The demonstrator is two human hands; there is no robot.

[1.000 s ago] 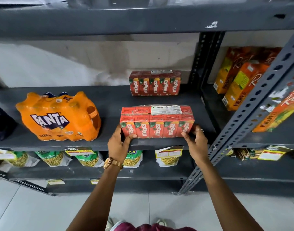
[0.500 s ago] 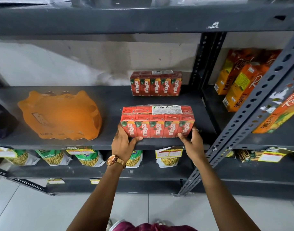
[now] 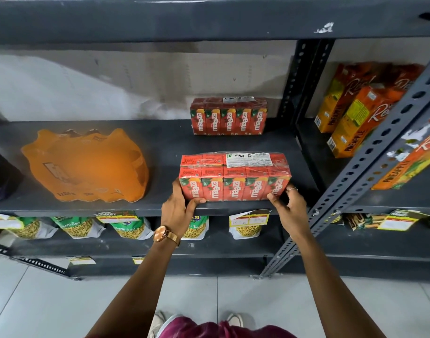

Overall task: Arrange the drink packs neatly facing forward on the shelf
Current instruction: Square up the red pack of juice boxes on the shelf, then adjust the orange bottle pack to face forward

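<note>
Compared with a second ago, the scene is nearly the same: the front Maaza pack (image 3: 234, 176) sits at the same spot near the front lip of the grey shelf (image 3: 160, 147), and both hands keep their places at its lower corners, the left thumb now lying further across the bottom of the pack's front face. The orange Fanta multipack (image 3: 87, 167), sharp a second ago, shows only as a smeared orange shape on the left of the same shelf, well apart from the pack. A slanted perforated upright (image 3: 370, 157) crosses the right side in front of the pineapple juice cartons (image 3: 355, 111) on the neighbouring shelf. A second Maaza pack (image 3: 228, 117) stands at the back of the shelf, behind the front one, with open shelf between them. Snack pouches (image 3: 128, 226) and price tags hang on the level below. The front pack's long axis runs left to right along the shelf edge; its five cartons stand upright with the Maaza logos facing the person, the white label on top. The left hand (image 3: 178, 211), with a gold watch (image 3: 163, 234) on the wrist, grips the pack's lower left corner, thumb in front and fingers around the side. The right hand (image 3: 290, 207) holds the lower right corner, its fingers curled against the end carton.
</note>
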